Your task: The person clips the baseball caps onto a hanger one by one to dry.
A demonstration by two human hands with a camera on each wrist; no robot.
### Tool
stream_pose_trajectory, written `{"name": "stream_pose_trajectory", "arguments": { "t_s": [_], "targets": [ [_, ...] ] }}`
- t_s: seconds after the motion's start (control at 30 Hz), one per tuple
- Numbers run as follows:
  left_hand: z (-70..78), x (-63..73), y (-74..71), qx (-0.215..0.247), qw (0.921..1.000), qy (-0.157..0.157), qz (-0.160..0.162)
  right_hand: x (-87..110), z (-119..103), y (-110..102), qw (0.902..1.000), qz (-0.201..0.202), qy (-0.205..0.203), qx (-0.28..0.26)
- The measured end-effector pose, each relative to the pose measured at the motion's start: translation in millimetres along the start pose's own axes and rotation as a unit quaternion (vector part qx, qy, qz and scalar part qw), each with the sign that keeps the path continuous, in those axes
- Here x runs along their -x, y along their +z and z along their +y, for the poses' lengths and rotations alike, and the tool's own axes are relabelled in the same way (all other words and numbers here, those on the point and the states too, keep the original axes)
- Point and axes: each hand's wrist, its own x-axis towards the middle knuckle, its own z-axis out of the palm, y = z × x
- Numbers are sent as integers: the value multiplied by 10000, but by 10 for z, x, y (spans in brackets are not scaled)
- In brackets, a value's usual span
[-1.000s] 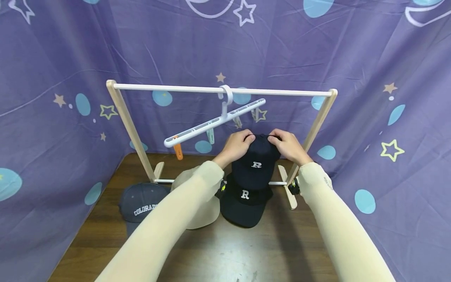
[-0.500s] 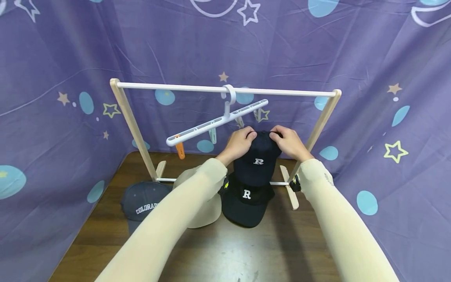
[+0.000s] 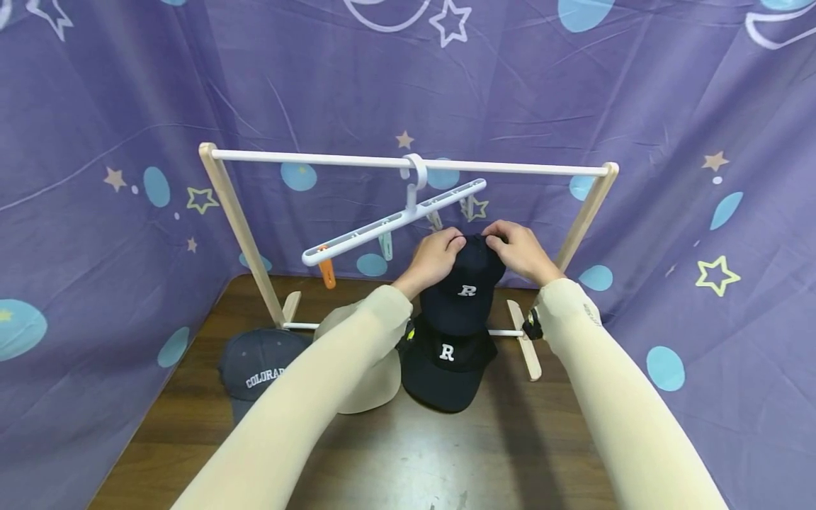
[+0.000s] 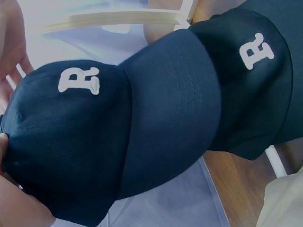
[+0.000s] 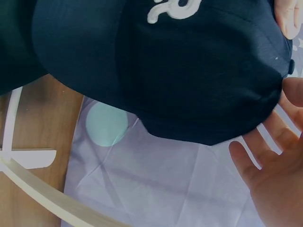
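A navy baseball cap [image 3: 464, 283] with a white R hangs upright between both hands, brim down, below the right half of a white clip hanger [image 3: 395, 221]. My left hand [image 3: 436, 258] pinches the left of its crown top between thumb and fingers. At the right of the crown my right hand [image 3: 519, 251] pinches the fabric, its thumb [image 5: 294, 91] in front and several fingers behind. Under the navy cap's brim lies a black cap [image 3: 444, 368], also marked R, on the wooden table [image 3: 408, 460]. The right wrist view shows the navy cap's crown [image 5: 203, 80] close up.
The hanger hangs from the white rod [image 3: 510, 167] of a wooden-legged rack [image 3: 239, 227]. It carries an orange clip [image 3: 327, 273], a mint clip [image 3: 385, 245] and paler clips. A beige cap [image 3: 376, 382] and a grey Colorado cap [image 3: 261, 365] lie left. Purple curtain [image 3: 669, 212] surrounds the table.
My right hand has shifted slightly left along the navy cap's crown, nearer my left hand. The cap has risen slightly against the black one. The head view has shifted a little.
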Motion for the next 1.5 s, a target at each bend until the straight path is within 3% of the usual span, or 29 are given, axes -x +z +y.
{"name": "stream_pose_trajectory", "arguments": {
  "t_s": [0.17,0.27,0.47,0.67,1.03,1.5],
  "targets": [
    [22,-15,-21,-62,10000,29,67,-77,-80,-13,9998,2,-66,-163],
    [25,-26,-32,-87,9999,65,84,-114,-100,-26,9993,211,-185,-231],
    [31,-26,-49,-111,9998,152,18,-234,-176,-124,9944,687,-650,465],
    [24,0,-65,-59,9998,172,98,-423,-356,-225,9859,253,-923,1374],
    [51,3,-32,17,9997,224,2,-628,-477,-261,9680,-465,-724,2358],
    [31,42,-62,84,9997,239,63,-639,-442,-280,9689,-436,-561,2372]
  ]
}}
